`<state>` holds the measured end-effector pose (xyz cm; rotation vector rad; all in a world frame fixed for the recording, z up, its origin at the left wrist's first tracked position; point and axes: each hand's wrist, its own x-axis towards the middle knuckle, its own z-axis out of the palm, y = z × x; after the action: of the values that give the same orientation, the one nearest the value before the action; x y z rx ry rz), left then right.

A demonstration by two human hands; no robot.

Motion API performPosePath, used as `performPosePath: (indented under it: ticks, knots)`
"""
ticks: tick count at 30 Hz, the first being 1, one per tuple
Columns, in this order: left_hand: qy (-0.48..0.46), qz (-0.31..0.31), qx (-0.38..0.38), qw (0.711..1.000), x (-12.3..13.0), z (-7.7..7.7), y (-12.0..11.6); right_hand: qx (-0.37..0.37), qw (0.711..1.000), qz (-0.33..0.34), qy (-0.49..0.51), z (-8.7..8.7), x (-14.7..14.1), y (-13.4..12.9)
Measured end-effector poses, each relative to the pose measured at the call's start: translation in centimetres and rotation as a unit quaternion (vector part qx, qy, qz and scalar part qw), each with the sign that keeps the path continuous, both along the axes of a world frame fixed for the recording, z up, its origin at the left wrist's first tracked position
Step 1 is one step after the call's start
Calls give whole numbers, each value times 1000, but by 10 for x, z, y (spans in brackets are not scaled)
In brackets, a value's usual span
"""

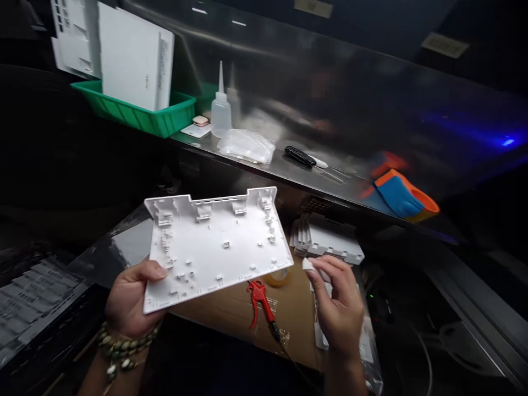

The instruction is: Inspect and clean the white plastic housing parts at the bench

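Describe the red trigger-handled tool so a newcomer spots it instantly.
Find the brown cardboard showing below the broad white plastic panel held in the left hand. On it, just below the panel's lower edge, lies the red trigger-handled tool. Its red colour and thin trailing hose set it apart from the yellow ring nearby.

Blow gun [259, 297] obstacle between hands [340, 308]

Dim overall and nearly black at the far left, yet bright in the middle on the white panel [223, 258], with small soft shadows around its raised bits. Streaked on the shiny metal wall [330, 93] with two short white reflections [239, 23] and a blue glare [507, 142] at right. Blurred toward the sides, leaving the stacked panels [37, 297] at left smeared and the far labels [445, 45] unreadable.
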<state>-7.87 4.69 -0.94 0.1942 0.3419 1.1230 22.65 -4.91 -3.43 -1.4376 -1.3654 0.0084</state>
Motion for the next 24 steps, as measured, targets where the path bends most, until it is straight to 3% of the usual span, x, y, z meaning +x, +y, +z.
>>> performPosePath:
  ticks: [6,14,16,20,24]
  knots:
    - [14,40,76,996,-3,-12,-2,-26,999,45,-11,1,-15,1]
    - [-106,-75,118,984,-3,-16,-1,-43,995,62,-62,-7,-14,3]
    - [-112,-78,126,983,-1,-16,-2,-45,993,68,-83,-11,-8,7]
    - [-12,-58,106,993,-14,-28,-6,-23,998,12,-60,-8,8,21]
    - [141,-38,48,988,-42,-54,-13,30,999,0,24,16,2,39]
